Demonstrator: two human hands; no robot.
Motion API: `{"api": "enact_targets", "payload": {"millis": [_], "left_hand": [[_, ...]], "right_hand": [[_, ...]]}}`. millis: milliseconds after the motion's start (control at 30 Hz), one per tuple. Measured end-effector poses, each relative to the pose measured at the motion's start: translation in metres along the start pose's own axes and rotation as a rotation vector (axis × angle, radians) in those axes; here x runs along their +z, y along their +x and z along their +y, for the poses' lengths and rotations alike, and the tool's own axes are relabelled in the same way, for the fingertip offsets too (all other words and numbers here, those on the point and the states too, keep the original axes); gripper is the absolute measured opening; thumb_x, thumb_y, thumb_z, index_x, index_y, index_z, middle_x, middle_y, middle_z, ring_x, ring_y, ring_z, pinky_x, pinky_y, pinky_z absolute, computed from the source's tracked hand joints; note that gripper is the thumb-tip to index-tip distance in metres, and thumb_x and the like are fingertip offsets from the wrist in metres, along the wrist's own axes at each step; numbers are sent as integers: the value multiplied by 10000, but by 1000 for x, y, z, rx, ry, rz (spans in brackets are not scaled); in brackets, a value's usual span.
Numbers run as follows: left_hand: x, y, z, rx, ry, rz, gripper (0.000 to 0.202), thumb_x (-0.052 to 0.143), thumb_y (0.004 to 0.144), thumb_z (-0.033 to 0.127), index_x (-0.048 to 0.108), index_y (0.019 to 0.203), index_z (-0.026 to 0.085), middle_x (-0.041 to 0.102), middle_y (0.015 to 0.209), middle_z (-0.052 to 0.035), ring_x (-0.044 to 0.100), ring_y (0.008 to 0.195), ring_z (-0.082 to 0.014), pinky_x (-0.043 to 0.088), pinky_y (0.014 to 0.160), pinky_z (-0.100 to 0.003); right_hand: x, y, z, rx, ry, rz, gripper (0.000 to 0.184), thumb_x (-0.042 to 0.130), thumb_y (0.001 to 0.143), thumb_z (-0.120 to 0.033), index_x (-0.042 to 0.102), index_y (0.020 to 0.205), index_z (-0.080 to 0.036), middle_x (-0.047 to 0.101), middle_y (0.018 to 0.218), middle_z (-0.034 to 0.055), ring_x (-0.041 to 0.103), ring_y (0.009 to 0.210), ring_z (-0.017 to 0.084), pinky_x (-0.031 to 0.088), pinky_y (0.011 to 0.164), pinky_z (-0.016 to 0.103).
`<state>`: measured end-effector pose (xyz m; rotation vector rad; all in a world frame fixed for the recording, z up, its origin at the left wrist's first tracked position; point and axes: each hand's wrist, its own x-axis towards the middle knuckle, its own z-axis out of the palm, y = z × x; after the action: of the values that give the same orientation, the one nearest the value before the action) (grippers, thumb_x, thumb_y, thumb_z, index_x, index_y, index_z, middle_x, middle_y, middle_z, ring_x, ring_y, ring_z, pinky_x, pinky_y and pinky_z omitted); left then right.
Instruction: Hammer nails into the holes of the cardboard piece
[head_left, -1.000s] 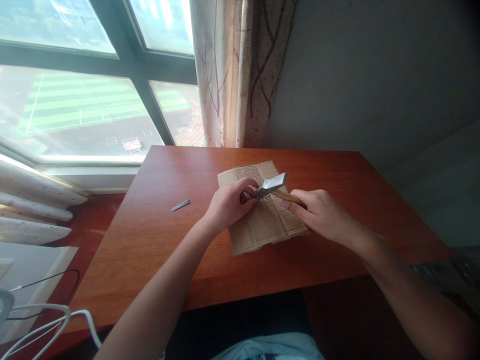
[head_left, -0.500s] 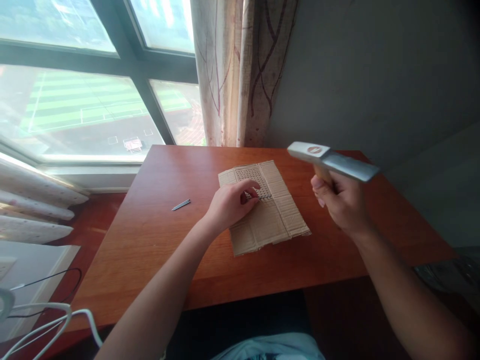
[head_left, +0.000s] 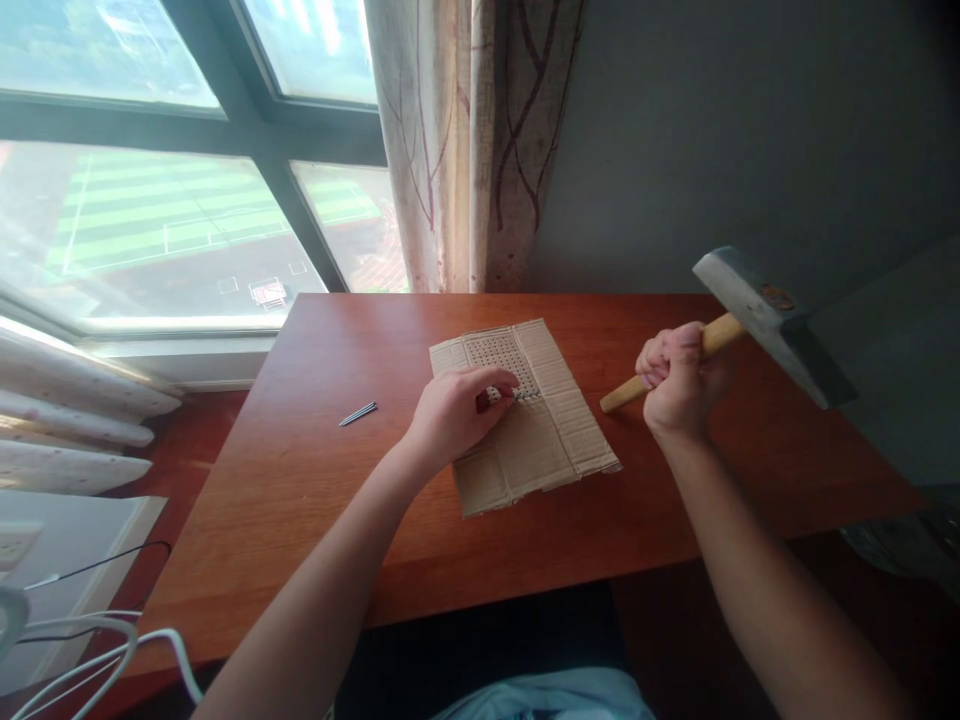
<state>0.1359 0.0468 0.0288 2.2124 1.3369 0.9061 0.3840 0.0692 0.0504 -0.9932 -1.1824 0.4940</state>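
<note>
A flat piece of cardboard [head_left: 540, 440] with a grid of small holes lies in the middle of the red-brown wooden table [head_left: 315, 470]. My left hand [head_left: 457, 410] rests on it, fingers pinched on a small nail that stands at the hole grid. My right hand [head_left: 679, 380] is closed round the wooden handle of a hammer [head_left: 772, 320], raised to the right of the cardboard with its grey steel head up and out to the right.
Two loose nails [head_left: 358, 413] lie on the table left of the cardboard. A window and a patterned curtain [head_left: 480, 150] stand behind the table. White cables [head_left: 97, 650] and a white surface sit at the lower left.
The hammer head was down on the cardboard by my left fingers. My right hand has since lifted it and swung it back to the right. My left hand has stayed pinched on the nail.
</note>
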Motion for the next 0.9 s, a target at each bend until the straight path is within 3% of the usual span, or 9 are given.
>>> {"api": "enact_targets", "payload": {"millis": [133,267,500,600,667,767,900], "left_hand": [[0,-2,2,12,103,2,136,614,873,224,727,947,244,761,975,9,623,678,-115,459,654,-240],[-1,-4,5,22,223,20,145,609,894,257,730,974,264,766,979,14,661,754,-143,443,633,-242],[-20,-3,7,95,202,128,186,595,917,347,713,1003,231,741,1011,-9,611,705,-118,458,678,-244],[-41,-9,-7,-6,260,195,202,536,938,327,702,949,213,720,895,-13,583,648,-112,424,629,-244],[-56,-18,-21,-153,424,209,188,549,919,336,699,916,221,696,799,-10,589,647,-137,388,605,-261],[-73,-39,-43,-378,682,106,182,534,905,336,691,899,245,714,843,-22,613,682,-192,314,561,-288],[-77,-67,-60,-477,843,-36,238,473,934,370,680,906,256,727,951,-33,629,707,-224,277,544,-303]], "right_hand": [[-4,2,1,21,52,-68,487,573,901,-540,326,608,-240,294,489,-65,297,391,85,232,391,280],[-2,12,6,63,70,-138,548,575,875,-613,305,582,-238,272,477,-68,286,377,79,221,373,270],[10,41,26,140,157,-105,620,601,797,-712,288,560,-232,240,454,-82,220,350,58,142,326,241],[9,45,28,133,155,-77,615,596,795,-719,299,564,-232,248,441,-85,218,335,54,142,313,233],[7,45,29,119,169,-40,608,598,801,-709,308,562,-231,256,435,-85,224,329,53,148,310,230],[4,44,30,106,191,2,600,608,820,-672,307,550,-230,257,425,-84,222,323,53,140,309,229],[1,45,33,96,183,4,594,592,850,-645,292,543,-234,244,420,-78,224,316,59,133,308,237]]}}
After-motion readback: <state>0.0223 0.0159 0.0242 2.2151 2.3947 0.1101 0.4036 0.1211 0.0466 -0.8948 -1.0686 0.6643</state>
